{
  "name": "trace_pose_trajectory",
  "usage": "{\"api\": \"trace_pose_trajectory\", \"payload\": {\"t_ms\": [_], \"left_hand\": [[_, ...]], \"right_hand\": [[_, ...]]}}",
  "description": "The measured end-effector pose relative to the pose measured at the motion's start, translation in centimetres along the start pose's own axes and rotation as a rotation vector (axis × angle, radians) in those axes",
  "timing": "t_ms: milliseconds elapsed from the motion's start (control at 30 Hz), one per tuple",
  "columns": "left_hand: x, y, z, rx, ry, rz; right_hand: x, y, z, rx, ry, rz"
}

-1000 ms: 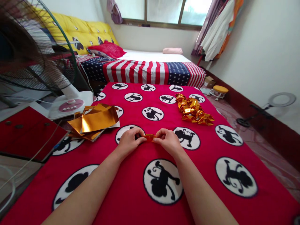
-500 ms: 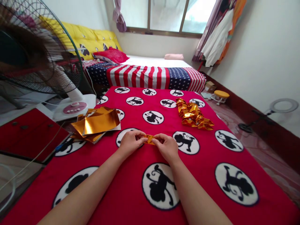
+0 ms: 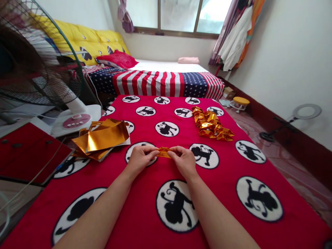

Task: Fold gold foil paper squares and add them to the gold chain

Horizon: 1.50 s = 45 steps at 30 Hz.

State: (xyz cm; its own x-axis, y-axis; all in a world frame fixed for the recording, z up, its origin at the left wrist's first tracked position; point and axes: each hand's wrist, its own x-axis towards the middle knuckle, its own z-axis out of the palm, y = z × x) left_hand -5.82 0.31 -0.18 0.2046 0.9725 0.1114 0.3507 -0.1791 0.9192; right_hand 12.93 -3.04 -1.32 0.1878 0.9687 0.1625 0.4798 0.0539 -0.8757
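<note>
A small folded piece of gold foil paper (image 3: 164,152) is pinched at both ends, just above the red cloth (image 3: 135,207) or resting on it; I cannot tell which. My left hand (image 3: 140,159) grips its left end between thumb and fingers. At the right end my right hand (image 3: 183,159) does the same. Off to the left lies a loose stack of flat gold foil sheets (image 3: 107,137). Several folded gold foil pieces (image 3: 210,123) sit in a cluster on the cloth to the right, beyond my right hand.
A white-based fan (image 3: 77,119) stands at the left, beside a red panel (image 3: 31,152). Behind the cloth-covered surface is a bed (image 3: 155,83) with a striped and starred cover. A yellow stool (image 3: 240,101) and a ring light (image 3: 307,111) are on the right.
The gold foil piece in my fingers has changed shape, its upper edge now raised into a ridge. Both hands stay at its ends. The whole view has shifted slightly.
</note>
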Motion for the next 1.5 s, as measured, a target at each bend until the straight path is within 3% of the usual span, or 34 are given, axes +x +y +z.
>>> {"api": "trace_pose_trajectory", "payload": {"t_ms": [233, 533, 800, 967, 1133, 1300, 1500], "left_hand": [[-0.6, 0.2, 0.6, 0.018, 0.079, 0.043], [-0.6, 0.5, 0.7, 0.089, 0.037, 0.149], [-0.8, 0.2, 1.1, -0.095, 0.099, 0.056], [-1.0, 0.6, 1.1, -0.089, 0.096, 0.060], [-1.0, 0.7, 1.0, -0.117, 0.096, 0.050], [-1.1, 0.4, 1.2, -0.061, 0.081, 0.101], [-1.4, 1.1, 1.6, 0.093, 0.045, 0.199]], "right_hand": [[-0.1, 0.0, 0.2, 0.029, -0.003, -0.003], [-0.2, -0.2, 0.7, 0.155, -0.033, -0.091], [-0.4, -1.0, 0.9, 0.202, -0.036, -0.085], [-0.7, -1.7, 1.1, 0.338, 0.000, -0.049], [-0.9, -2.3, 1.3, 0.310, 0.021, -0.080], [-0.9, -2.5, 1.5, 0.352, -0.017, -0.092], [-0.9, -2.4, 1.6, 0.457, 0.036, -0.062]]}}
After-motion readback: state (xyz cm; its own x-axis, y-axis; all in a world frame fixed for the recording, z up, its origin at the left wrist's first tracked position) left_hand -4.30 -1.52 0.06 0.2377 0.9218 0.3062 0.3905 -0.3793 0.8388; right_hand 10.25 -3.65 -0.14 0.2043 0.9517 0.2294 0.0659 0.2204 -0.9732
